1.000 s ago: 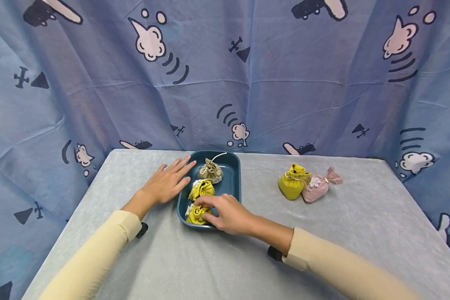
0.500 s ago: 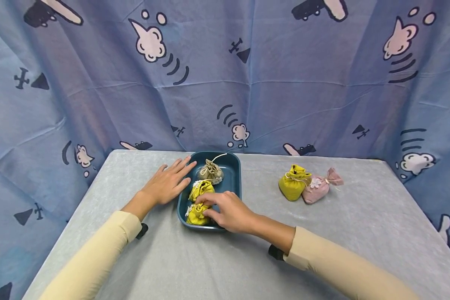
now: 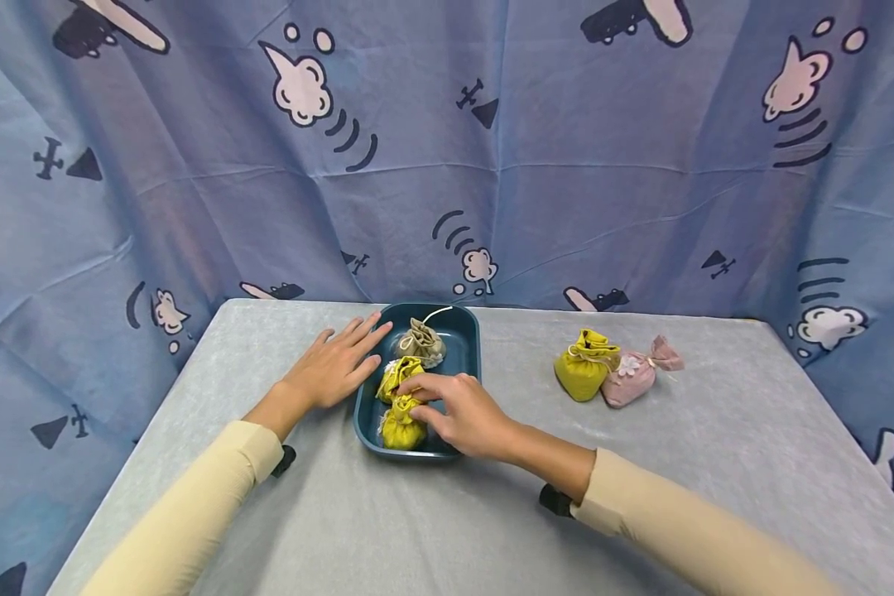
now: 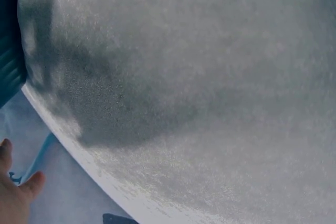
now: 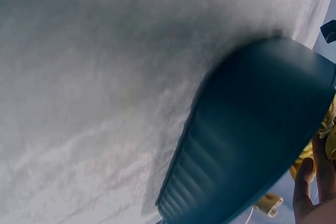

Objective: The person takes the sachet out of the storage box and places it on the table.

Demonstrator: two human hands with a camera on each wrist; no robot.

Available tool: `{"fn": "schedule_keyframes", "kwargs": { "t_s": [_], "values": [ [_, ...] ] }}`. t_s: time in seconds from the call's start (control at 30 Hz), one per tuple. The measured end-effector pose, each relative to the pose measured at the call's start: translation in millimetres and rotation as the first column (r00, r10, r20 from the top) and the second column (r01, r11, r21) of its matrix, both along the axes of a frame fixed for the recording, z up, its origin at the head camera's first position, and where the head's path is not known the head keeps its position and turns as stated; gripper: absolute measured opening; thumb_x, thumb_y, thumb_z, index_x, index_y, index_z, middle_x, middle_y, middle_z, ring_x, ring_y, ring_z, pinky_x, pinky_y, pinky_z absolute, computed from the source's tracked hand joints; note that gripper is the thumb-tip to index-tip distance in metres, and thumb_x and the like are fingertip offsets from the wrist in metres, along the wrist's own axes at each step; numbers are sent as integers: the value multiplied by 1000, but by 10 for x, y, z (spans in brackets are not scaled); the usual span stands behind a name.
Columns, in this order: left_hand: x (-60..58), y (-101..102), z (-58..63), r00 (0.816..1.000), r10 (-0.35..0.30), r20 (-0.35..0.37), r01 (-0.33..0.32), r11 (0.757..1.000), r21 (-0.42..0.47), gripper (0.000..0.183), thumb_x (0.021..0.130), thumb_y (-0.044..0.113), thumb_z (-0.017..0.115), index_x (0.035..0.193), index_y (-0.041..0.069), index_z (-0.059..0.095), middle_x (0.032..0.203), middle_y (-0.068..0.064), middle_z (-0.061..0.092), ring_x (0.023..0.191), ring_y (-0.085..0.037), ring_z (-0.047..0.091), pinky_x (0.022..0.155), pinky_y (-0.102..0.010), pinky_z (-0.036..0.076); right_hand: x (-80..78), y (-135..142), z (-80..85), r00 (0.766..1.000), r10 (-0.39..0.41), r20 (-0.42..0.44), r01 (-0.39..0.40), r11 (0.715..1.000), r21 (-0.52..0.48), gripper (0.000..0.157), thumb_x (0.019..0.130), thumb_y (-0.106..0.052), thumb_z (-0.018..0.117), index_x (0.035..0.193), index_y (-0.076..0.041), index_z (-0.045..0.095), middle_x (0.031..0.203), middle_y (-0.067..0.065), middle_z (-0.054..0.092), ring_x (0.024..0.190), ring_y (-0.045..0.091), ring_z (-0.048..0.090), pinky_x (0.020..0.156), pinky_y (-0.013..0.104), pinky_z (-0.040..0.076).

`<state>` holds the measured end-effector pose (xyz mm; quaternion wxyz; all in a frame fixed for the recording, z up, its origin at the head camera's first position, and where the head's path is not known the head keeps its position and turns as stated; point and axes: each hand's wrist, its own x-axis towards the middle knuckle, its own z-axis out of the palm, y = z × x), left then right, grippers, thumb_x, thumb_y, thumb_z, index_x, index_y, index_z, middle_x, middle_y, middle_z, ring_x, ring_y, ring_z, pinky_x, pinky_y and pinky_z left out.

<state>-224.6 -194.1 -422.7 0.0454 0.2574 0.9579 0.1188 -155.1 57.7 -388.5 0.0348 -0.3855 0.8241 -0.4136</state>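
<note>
Where the right hand pinches: gathered top of the front yellow pouch, between thumb and forefinger; cannot tell whether its base touches the floor of the blue tray.
Tray contents: front yellow pouch at near end, second yellow pouch just behind, beige pouch farther back.
Left hand: fingers spread, at the tray's left rim.
Grey table, right of tray: upright yellow pouch beside tilted pink pouch.
Backdrop: blue printed curtain.

Head view: bright, even light; soft shadows on the table. Left wrist view: dimmer, shadow-patched, soft. Right wrist view: murky, tray softly blurred.
</note>
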Motion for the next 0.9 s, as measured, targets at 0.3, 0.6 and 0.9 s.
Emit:
{"fn": "schedule_keyframes", "kwargs": {
  "t_s": [0.3,0.6,0.9],
  "values": [
    [-2,4,-4,1000,-5,-2,5,1000,0,57,108,42,36,161,27,19,167,2,9,151,-31,18,113,-67,17,-33,157,151,1000,-3,-6,3,1000,5,28,92,-5,70,120,-4,67,118,6,71,103,15,70,89,35,56],
    [-8,-2,-4,1000,-2,-7,2,1000,-14,58,108,42,35,161,27,18,167,2,8,151,-31,18,114,-67,17,-115,396,416,1000,-10,-12,10,999,42,27,92,-3,69,119,-5,67,117,4,71,104,15,69,90,38,55],
    [-3,7,-4,1000,-2,-7,2,1000,-14,57,108,41,36,161,26,20,167,2,8,151,-30,18,114,-67,17,-269,631,654,992,-104,-73,106,994,18,28,90,0,71,118,-5,68,115,6,72,103,20,70,90,39,56]
  ]
}}
